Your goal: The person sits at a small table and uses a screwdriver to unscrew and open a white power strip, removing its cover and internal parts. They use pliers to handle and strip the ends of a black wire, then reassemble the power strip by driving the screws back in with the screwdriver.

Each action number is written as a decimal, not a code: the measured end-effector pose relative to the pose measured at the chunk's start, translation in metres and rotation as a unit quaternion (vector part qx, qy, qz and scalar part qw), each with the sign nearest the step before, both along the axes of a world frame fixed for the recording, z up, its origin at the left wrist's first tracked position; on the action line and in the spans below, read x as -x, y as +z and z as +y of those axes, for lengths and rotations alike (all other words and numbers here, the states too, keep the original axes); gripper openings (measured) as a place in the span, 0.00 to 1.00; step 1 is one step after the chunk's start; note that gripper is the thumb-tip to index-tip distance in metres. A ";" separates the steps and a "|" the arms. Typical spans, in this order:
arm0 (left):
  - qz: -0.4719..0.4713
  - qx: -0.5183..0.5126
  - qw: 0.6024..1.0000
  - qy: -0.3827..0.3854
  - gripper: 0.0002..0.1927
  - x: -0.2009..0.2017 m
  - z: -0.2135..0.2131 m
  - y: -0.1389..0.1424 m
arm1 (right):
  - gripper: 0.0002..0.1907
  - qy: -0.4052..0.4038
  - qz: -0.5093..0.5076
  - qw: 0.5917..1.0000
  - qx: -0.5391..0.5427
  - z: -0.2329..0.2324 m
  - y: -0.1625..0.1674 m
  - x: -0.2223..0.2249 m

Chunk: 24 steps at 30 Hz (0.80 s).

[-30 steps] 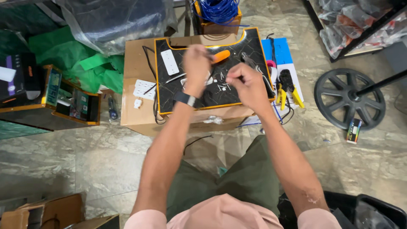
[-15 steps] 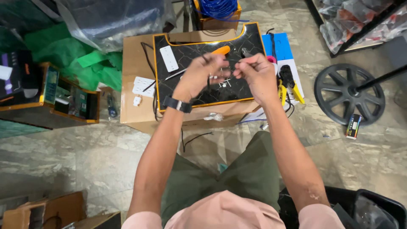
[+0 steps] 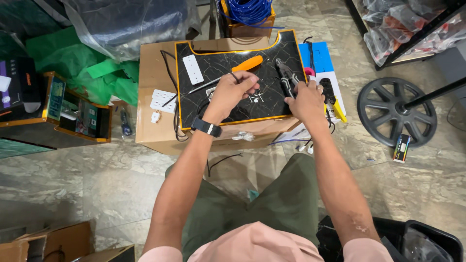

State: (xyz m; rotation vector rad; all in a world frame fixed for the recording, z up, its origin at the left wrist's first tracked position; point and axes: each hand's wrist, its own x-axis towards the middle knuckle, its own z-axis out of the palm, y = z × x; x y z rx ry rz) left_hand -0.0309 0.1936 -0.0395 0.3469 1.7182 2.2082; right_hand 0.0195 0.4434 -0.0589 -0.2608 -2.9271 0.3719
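Head view looks down on a cardboard box (image 3: 155, 131) standing on a grey stone floor (image 3: 87, 194), with a black marble-patterned panel (image 3: 272, 104) edged in gold lying across its top. Green plastic sheeting (image 3: 77, 68) and a clear plastic bag (image 3: 121, 24) fill the floor past the box's left edge, next to an open box with an orange rim (image 3: 73, 116). A carton holding a coil of blue cable (image 3: 250, 9) sits beyond the panel's far edge. A flat blue package (image 3: 318, 56) lies at the panel's right edge, and a black wheel (image 3: 395, 111) rests further right beside a small black packet (image 3: 401, 148).

On the panel, the left hand (image 3: 233, 92) is near the centre, fingers curled together around a thin dark wire (image 3: 234, 76). Just beyond it lies an orange-handled screwdriver (image 3: 242, 65). The right hand (image 3: 306, 99) sits at the panel's right edge, fingers closed on black pliers (image 3: 286, 75) whose head points toward the far edge. A white socket strip (image 3: 192, 69) lies near the far left corner.
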 end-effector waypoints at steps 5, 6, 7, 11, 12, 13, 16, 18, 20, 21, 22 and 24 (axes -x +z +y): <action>0.004 -0.099 0.995 -0.021 0.14 -0.001 -0.001 0.001 | 0.16 0.029 0.107 0.994 -0.002 0.013 -0.018 0.014; -0.005 -0.095 0.995 -0.013 0.15 -0.003 -0.001 0.000 | 0.15 0.018 0.095 0.993 0.066 0.016 -0.020 0.014; -0.009 -0.091 0.996 -0.006 0.16 -0.003 0.000 0.000 | 0.14 0.008 0.087 0.987 0.132 0.019 -0.020 0.015; 0.098 0.013 0.993 0.070 0.14 -0.012 0.006 0.002 | 0.15 0.038 -0.046 0.686 0.725 0.015 -0.008 0.006; 0.114 0.026 0.990 0.083 0.13 -0.015 0.007 0.002 | 0.12 0.069 -0.050 0.677 0.731 0.010 -0.004 0.002; 0.133 0.037 0.986 0.094 0.12 -0.017 0.009 0.005 | 0.10 0.099 -0.053 0.668 0.736 0.005 0.002 -0.002; 0.210 0.051 0.967 0.138 0.11 -0.021 0.012 0.013 | 0.09 0.181 -0.086 0.593 0.780 -0.010 0.022 -0.014; 0.218 0.026 0.966 0.138 0.11 -0.022 0.011 0.020 | 0.10 0.218 -0.100 0.551 0.799 -0.018 0.035 -0.017; 0.164 -0.026 0.981 0.103 0.11 -0.025 0.011 0.024 | 0.14 0.234 -0.103 0.534 0.806 -0.023 0.044 -0.024; 0.175 -0.019 0.978 0.114 0.11 -0.026 0.011 0.027 | 0.15 0.226 -0.110 0.541 0.803 -0.026 0.048 -0.026; 0.186 -0.011 0.975 0.123 0.11 -0.026 0.011 0.029 | 0.16 0.217 -0.116 0.546 0.801 -0.028 0.051 -0.027; 0.194 0.017 0.971 0.136 0.11 -0.030 0.009 0.030 | 0.21 0.202 -0.123 0.561 0.794 -0.033 0.055 -0.034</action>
